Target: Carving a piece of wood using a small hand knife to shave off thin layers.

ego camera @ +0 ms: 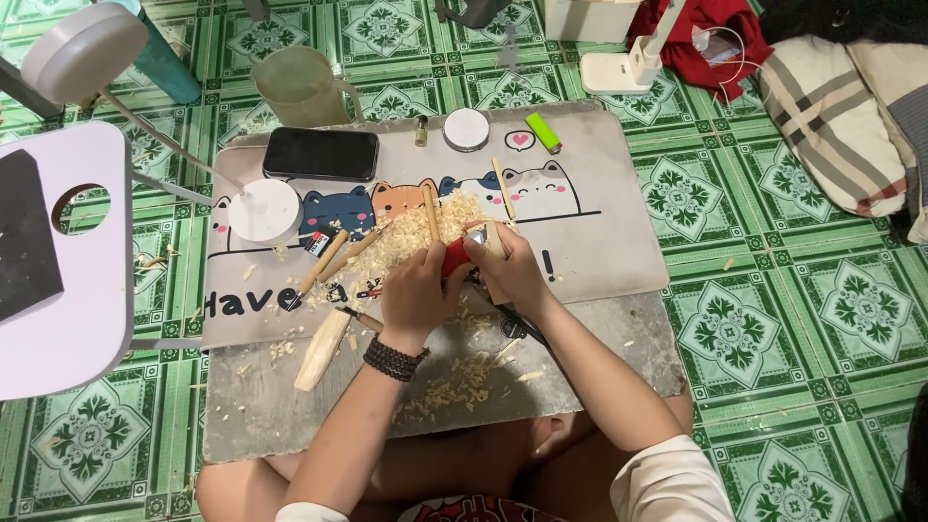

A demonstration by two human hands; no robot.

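Wood piece [493, 242] mostly hidden by right hand [512, 271], left hand [416, 295]

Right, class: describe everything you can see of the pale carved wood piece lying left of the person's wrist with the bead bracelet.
The carved wood piece is pale, creamy bare wood, long and roughly tapered, with flat whittled faces. It lies on its side on the grey board, slanting from lower left to upper right, its upper end at the edge of the cat-print mat. Shavings lie scattered around it. Neither hand touches it; the left hand is nearest.
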